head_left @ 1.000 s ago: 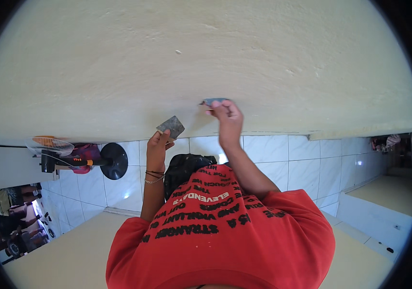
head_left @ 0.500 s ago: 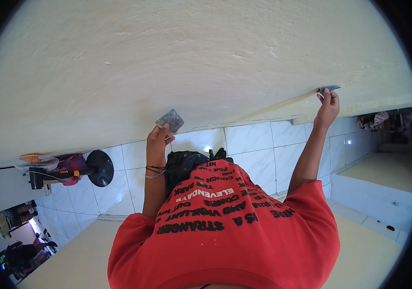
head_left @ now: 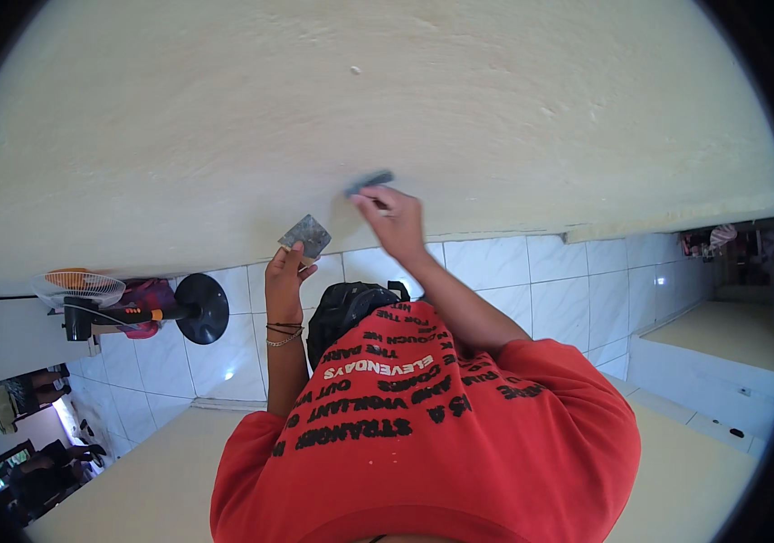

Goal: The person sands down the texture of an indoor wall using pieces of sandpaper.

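Observation:
My left hand [head_left: 289,271] is closed on a flat, square grey putty scraper [head_left: 304,237], its blade smeared and pointing up toward the wall. A pale edge shows where my fingers grip it. Close by on the right, my right hand [head_left: 389,215] pinches a second grey scraper [head_left: 371,181], slightly blurred and seen nearly edge-on. It is close in front of the cream wall [head_left: 495,118]; whether it touches cannot be told. The wall surface is uneven, with small bumps and pits.
White marbled tiles [head_left: 486,271] cover the floor along the wall. A black stand fan [head_left: 142,312] is at the left beside a dark red cloth. Other people [head_left: 47,475] are at the far lower left. A cream-topped ledge [head_left: 721,330] runs along the right.
My right hand has swept left from the far right of the wall, bringing its scraper close to my left hand. My left hand still holds its scraper, slightly lower.

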Available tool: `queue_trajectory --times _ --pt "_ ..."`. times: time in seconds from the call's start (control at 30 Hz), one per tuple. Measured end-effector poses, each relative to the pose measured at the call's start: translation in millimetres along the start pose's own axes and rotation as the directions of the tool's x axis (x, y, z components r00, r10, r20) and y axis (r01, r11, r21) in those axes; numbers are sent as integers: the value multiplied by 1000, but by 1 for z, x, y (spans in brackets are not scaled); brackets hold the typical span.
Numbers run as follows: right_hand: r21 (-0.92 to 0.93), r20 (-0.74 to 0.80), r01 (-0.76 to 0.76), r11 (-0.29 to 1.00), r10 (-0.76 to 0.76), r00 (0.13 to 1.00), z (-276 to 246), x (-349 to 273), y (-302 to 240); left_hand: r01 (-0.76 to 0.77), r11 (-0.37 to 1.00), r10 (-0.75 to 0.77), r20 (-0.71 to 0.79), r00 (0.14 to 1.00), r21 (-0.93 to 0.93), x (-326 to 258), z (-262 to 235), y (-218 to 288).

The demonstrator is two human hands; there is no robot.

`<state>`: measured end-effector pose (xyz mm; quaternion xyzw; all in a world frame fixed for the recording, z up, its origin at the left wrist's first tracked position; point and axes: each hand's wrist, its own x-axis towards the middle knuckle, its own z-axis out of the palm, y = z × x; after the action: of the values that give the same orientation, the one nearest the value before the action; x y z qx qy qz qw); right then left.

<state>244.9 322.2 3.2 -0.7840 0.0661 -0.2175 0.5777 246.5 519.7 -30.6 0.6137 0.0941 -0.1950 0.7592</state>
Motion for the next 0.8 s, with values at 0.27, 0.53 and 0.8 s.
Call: queue_trajectory --times 0.27,0.53,0.8 --pt "713 39 -176 679 212 976 35 15 -44 -16 1000 16 14 1000 -4 -1 -3 8" --pt "665 -328 -75 743 380 865 -59 -5 33 34 999 -36 115 993 11 18 -14 -8" --pt "284 -763 45 958 197 615 -229 -1 83 68 998 -66 172 983 -6 27 -11 -19"
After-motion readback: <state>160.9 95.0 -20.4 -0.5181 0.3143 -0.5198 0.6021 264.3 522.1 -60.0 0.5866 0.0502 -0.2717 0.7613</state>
